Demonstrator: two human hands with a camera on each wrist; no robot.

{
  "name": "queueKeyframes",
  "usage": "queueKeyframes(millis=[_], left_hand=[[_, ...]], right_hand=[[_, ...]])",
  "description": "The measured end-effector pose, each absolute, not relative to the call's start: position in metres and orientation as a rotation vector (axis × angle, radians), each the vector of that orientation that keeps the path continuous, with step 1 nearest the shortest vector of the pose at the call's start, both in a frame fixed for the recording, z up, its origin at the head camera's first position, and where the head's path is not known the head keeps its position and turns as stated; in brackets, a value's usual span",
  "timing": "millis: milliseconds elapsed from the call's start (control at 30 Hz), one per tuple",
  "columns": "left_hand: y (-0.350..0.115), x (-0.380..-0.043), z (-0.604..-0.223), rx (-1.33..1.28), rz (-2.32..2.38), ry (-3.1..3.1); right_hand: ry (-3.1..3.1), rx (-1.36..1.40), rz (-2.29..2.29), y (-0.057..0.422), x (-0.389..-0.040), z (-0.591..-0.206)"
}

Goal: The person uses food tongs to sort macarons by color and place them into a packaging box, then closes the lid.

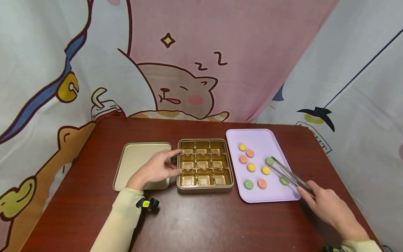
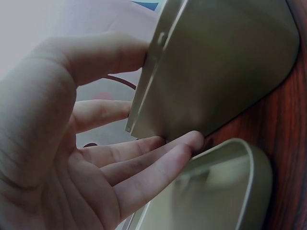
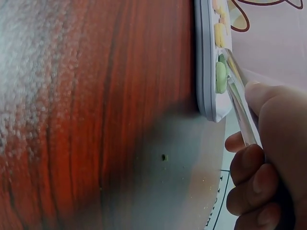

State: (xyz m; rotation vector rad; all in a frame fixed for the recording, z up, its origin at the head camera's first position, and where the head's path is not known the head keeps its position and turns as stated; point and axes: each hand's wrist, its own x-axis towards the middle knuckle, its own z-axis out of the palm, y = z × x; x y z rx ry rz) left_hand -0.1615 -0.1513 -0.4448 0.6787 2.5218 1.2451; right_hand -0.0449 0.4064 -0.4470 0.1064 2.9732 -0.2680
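Observation:
My right hand (image 1: 329, 206) grips metal tongs (image 1: 294, 179), also seen in the right wrist view. Their tips stand on both sides of a green macaron (image 1: 269, 161) on the lilac tray (image 1: 261, 136); whether they squeeze it I cannot tell. A second green macaron (image 1: 284, 181) lies beside the tongs. My left hand (image 1: 154, 169) touches the left side of a gold tin (image 1: 204, 190) with thumb and forefinger fairly straight. Its other fingers stretch along the tin's lower wall in the left wrist view. Inside the tin, a gold insert (image 1: 202, 162) has several bare square compartments.
Several yellow, orange and green macarons lie spread on the tray, among them a yellow macaron (image 1: 265, 170) near the tongs. A shallow gold lid (image 1: 132, 157) lies left of the tin, partly under my left hand. A printed curtain (image 1: 252, 52) hangs behind the table (image 1: 195, 220).

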Motion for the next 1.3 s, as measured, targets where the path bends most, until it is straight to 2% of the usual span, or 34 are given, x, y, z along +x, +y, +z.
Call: queueKeyframes(millis=[867, 1300], left_hand=[[-0.155, -0.162, -0.447, 0.663, 1.282, 2.484], [-0.155, -0.162, -0.448, 0.665, 1.319, 2.449]], right_hand=[[3.026, 0.103, -0.230, 0.402, -0.044, -0.451], [3.152, 0.048, -0.281, 0.397, -0.038, -0.440]])
